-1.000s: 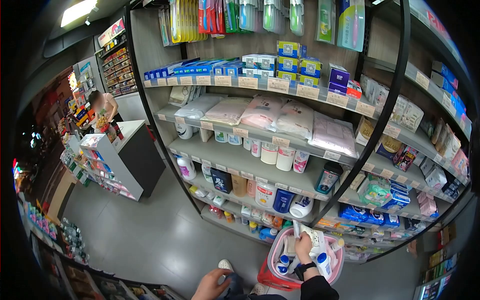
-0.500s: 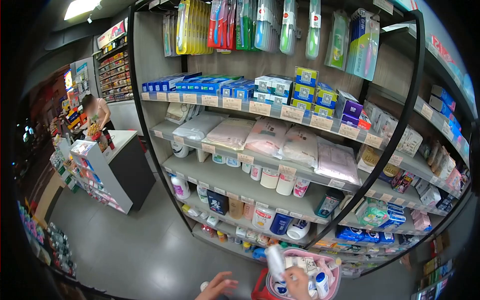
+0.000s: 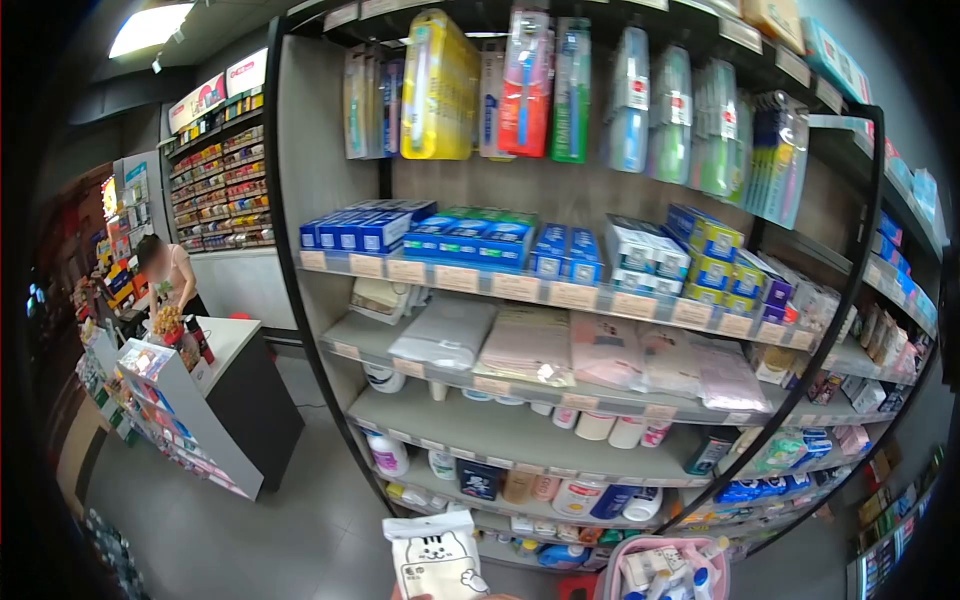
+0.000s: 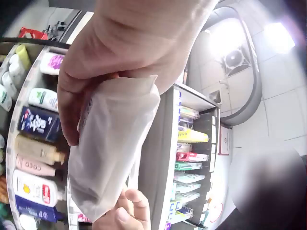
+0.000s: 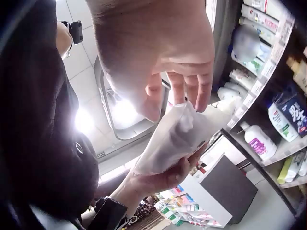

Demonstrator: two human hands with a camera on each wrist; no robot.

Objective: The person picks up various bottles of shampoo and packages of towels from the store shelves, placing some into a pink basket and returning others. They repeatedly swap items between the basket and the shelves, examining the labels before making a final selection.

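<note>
A white packaged towel (image 3: 435, 557) with a cartoon cat face is held up low in the head view. My left hand (image 4: 134, 43) grips it, fingers and thumb wrapped around the pack in the left wrist view. At one end of the pack, my right hand (image 5: 163, 52) pinches the edge with bent fingers and thumb. Only bits of my hands show at the bottom of the head view. To the right of the towel stands a pink basket (image 3: 611, 572) holding white bottles with blue caps (image 3: 702, 582) and other packs.
A tall shelf unit (image 3: 430, 410) fills the middle, with hanging toothbrushes (image 3: 440, 90), toothpaste boxes (image 3: 470, 240), bagged towels (image 3: 525, 345) and bottles. Its black post (image 3: 300, 250) stands at the left. Farther left, a person (image 3: 170, 275) is behind a counter (image 3: 235, 400).
My right hand has left the basket, and the white packaged towel is now up in front of me between both hands. The head view has tilted upward, and the basket sits farther right.
</note>
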